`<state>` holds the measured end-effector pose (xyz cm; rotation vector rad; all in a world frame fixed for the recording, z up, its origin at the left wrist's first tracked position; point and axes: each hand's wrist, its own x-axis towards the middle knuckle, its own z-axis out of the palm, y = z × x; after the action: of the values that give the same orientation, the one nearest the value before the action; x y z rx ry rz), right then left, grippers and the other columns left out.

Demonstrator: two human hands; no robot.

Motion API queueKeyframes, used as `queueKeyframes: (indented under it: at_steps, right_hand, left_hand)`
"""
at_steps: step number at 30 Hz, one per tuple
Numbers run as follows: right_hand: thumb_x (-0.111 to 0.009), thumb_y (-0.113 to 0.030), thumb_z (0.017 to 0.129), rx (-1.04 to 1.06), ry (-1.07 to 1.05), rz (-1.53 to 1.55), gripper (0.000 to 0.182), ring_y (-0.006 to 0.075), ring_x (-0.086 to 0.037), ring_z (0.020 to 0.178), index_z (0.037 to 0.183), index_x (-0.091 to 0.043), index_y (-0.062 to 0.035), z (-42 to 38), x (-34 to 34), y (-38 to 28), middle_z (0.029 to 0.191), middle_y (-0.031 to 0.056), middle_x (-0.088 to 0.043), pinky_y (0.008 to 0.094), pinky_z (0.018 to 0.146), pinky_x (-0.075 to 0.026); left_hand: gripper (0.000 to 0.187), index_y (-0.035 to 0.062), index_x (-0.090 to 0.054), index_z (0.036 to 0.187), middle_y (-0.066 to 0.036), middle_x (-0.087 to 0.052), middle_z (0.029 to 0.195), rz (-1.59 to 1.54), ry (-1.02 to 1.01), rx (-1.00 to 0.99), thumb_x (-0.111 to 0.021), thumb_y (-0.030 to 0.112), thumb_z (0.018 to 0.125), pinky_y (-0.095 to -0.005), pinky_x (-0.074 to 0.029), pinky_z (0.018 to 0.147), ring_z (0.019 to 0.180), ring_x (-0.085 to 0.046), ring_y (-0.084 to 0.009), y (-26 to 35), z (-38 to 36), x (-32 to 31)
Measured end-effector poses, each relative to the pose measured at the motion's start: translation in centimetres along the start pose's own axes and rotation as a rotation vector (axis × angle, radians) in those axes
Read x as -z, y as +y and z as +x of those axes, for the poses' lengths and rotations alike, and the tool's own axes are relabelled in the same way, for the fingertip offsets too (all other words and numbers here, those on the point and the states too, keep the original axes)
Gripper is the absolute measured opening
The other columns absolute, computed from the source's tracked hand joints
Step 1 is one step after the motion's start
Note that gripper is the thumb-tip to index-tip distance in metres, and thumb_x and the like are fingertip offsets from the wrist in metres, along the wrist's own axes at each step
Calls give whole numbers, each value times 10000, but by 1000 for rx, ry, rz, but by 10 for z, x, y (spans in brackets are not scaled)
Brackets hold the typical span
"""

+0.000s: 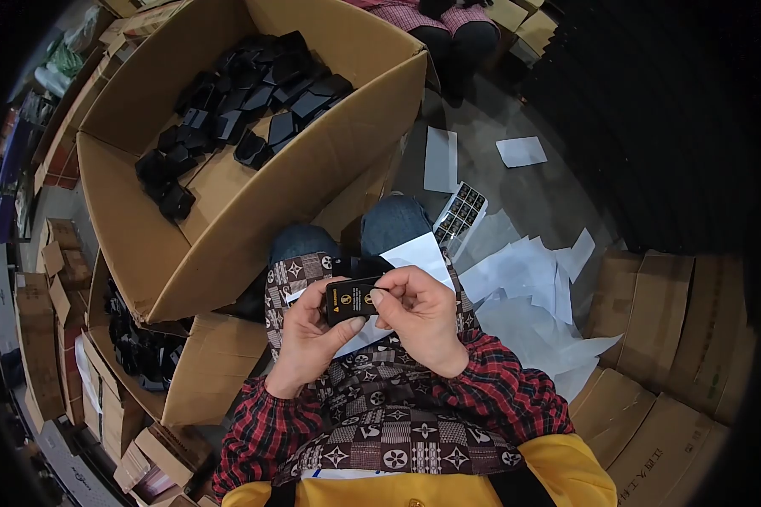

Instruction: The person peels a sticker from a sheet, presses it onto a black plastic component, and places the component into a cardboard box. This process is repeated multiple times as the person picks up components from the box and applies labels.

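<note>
Above my lap, both hands hold a small black plastic part (340, 317) with a black warning label (353, 298) on its upper face, printed with yellow symbols and white text. My left hand (309, 342) grips the part's left end, thumb along the near edge. The fingers of my right hand (423, 321) close around the right end, with the thumb pressed on the label there. A white sheet (418, 256) lies across my lap, partly under the hands. Beyond my knee is a sheet of black labels (461, 215); the fingers' undersides are hidden.
A large cardboard box (254, 215) with several black plastic parts (266, 80) stands ahead left. A lower box (216, 367) below it holds more dark parts. White papers (524, 275) are scattered to the right, near stacked cartons (643, 313). Another person's legs (473, 46) show at the top.
</note>
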<state>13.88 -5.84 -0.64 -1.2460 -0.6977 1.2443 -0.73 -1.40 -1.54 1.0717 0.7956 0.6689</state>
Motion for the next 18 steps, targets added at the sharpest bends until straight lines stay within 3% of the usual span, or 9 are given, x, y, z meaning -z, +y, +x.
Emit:
queueKeyframes:
  at_steps: [10,16,18]
  right_hand:
    - [-554,-11,785,-28,9,-32,75,50,-518,564,850,-529,15,1,0,-2,681,23,-554,174,499,-433]
    - [-562,-1,780,-5,4,-126,81,40,-501,550,849,-521,6,2,1,9,655,3,-533,163,488,-406]
    - [-578,-37,779,106,-1,-272,136,64,-512,563,894,-517,0,3,2,12,701,27,-540,187,495,-420]
  left_hand:
    - [435,18,-437,1118,-23,-509,1002,28,-16,3,-627,-20,728,-223,-414,806,926,-492,-91,1,1,2]
    - [317,9,-454,1099,-40,-540,961,-128,-16,-32,-562,53,804,-216,-415,773,868,-508,-93,-4,-2,0]
    - [251,-9,-475,1068,-52,-559,934,155,118,-167,-516,95,843,-209,-404,756,843,-508,-91,-5,-6,-7]
